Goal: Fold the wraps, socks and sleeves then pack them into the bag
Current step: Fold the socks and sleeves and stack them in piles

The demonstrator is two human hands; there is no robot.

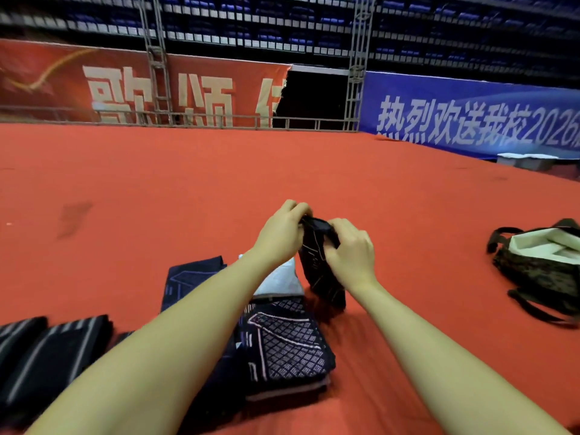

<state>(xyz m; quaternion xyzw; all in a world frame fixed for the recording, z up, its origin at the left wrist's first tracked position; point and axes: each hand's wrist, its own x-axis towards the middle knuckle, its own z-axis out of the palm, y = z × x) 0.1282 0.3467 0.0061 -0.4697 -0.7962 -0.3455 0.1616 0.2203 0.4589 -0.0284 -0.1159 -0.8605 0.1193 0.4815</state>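
Item: dark sleeve (320, 271), pinched at top edge by left hand (281, 235) and right hand (353, 251) (both closed on it). Advice: align edges, fold evenly, stack beside patterned pile (285, 346) below 2 hands.

Both forearms run out of the bottom edge, and the left hand (284, 233) and right hand (353, 251) hide the top of the dark sleeve (320, 274). The bag (539, 268) is clipped by the right edge, its inside barely showing. The striped folded pieces (47, 356) are blurred, cut off at left.
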